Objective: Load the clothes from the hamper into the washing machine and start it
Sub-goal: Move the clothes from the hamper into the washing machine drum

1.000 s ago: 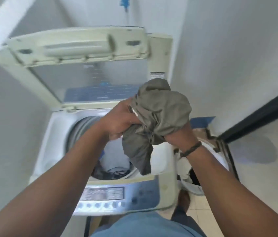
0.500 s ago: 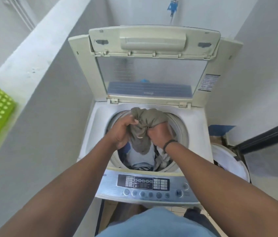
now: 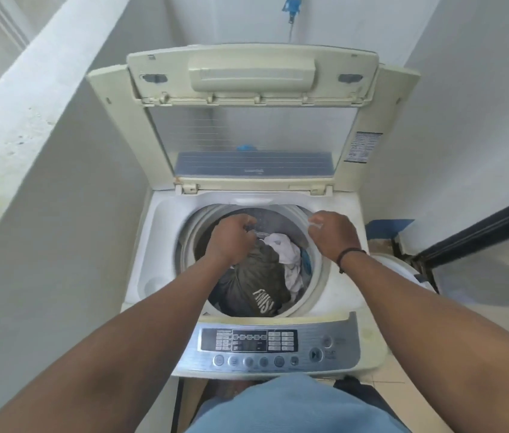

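Hands, two, over one washing machine drum.

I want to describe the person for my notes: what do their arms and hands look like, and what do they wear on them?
Both forearms are bare, no sleeves in view. The right hand has a thin dark band around its wrist. The left hand shows no ring, watch or glove.

Cream washing machine; grey-olive garment, white lettering; white cloth; silver panel.
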